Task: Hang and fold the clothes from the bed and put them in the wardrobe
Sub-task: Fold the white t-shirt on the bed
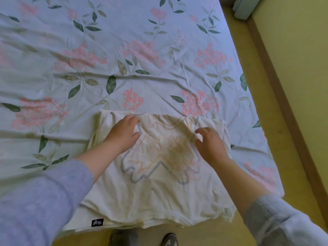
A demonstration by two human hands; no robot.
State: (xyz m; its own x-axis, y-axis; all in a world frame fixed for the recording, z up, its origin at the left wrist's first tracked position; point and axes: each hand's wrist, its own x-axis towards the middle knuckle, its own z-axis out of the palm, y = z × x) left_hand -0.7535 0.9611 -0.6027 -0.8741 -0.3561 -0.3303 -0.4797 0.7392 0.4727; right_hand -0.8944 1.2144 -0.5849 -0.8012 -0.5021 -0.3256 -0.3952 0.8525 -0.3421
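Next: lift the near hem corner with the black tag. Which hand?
Probably the left hand. The black fabric tag sits at the cream printed T-shirt's near-left corner, beside the lilac left sleeve; the right hand pinches fabric across the shirt.

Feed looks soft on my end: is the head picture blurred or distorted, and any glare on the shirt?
Head view: the cream printed T-shirt, left hand and right hand are slightly blurred; the floral bedsheet bows along its right edge, wide-angle distortion; light is even, no glare, shadows faint.
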